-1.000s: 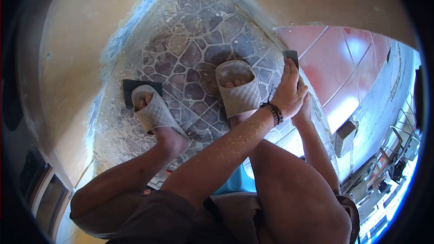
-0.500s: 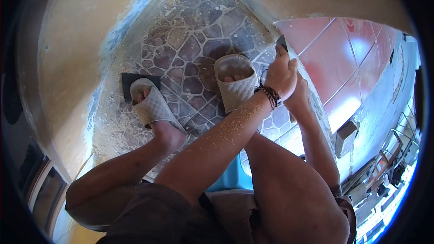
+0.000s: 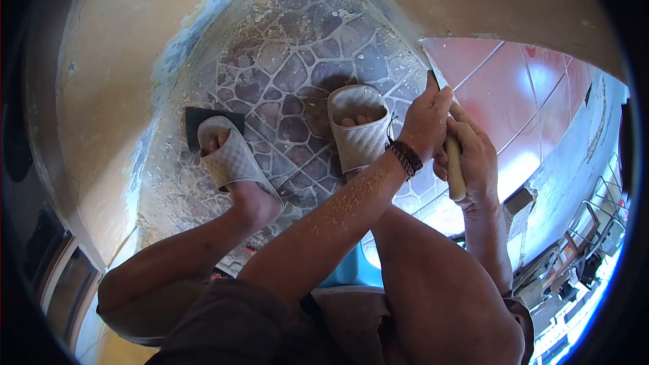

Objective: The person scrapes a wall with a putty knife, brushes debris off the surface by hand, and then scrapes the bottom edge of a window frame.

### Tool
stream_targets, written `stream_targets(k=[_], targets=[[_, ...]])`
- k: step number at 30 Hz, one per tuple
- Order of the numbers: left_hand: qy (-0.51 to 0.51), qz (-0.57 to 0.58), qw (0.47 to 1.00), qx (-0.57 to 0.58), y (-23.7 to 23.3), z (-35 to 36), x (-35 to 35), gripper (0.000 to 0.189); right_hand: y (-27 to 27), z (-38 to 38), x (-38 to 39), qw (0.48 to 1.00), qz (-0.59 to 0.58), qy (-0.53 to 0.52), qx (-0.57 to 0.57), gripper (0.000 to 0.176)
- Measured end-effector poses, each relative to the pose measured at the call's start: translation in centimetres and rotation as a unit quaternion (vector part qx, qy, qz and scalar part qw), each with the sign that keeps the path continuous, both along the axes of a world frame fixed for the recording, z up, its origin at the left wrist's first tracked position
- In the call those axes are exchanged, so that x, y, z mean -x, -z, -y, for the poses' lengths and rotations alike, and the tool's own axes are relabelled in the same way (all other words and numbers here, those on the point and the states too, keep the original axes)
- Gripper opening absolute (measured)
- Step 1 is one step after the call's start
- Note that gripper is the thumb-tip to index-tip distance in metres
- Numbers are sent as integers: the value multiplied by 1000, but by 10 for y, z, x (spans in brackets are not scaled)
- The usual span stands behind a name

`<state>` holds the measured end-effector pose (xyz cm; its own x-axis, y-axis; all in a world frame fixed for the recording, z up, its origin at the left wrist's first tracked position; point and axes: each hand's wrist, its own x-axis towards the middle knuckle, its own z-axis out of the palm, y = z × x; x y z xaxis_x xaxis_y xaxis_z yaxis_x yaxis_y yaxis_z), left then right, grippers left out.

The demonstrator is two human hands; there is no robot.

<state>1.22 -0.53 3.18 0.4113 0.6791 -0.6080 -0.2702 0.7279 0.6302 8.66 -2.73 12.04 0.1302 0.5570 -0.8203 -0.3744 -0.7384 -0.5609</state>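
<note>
My left fingers (image 3: 426, 103) are drawn close together and pinch the dark blade (image 3: 435, 81), which pokes out past their tips at the edge of the red tiles (image 3: 503, 98). My right fingers (image 3: 475, 138) curl around the wooden handle (image 3: 455, 174), its rounded end pointing back toward me. The two hands meet, so I can't tell whether handle and blade are one piece. Braided bracelets (image 3: 408, 159) circle my left wrist, and pale flecks dot that forearm (image 3: 338, 220). Below, the right sandal (image 3: 363, 138) stands on the stone-patterned floor (image 3: 292, 73), which has more pale bits scattered over it. The left sandal (image 3: 233, 157) rests partly on a dark flat sheet (image 3: 196, 120). Something blue (image 3: 356, 269) shows between my legs. Worn yellowish walls (image 3: 118, 47) rise beyond the floor, and clutter (image 3: 574, 257) lies off to the right.
</note>
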Motion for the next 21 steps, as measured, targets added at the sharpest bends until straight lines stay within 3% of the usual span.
stream_targets(k=[4, 7, 14, 17, 20, 21], targets=[[-15, -5, 997, -73, -7, -2, 0, 43, -5, -4, 9, 999, 16, 32, -2, 41], [47, -23, 998, -34, -6, -10, 4, 37, -8, -6, 9, 999, 14, 35, 11, 43], [-1, -46, 999, -28, -10, -12, -6, 34, -24, -20, 4, 998, 11, -33, 45, 42], [-18, -150, 987, -62, -22, -7, -10, 35, -26, -17, -2, 997, 0, -55, 46, 40], [-86, -178, 978, -65, -1, 6, -22, 36, -12, -15, -3, 995, 31, -78, 52, 39], [-56, -148, 987, -39, 1, 1, -19, 37, -7, -16, -3, 996, 34, -64, 46, 39]])
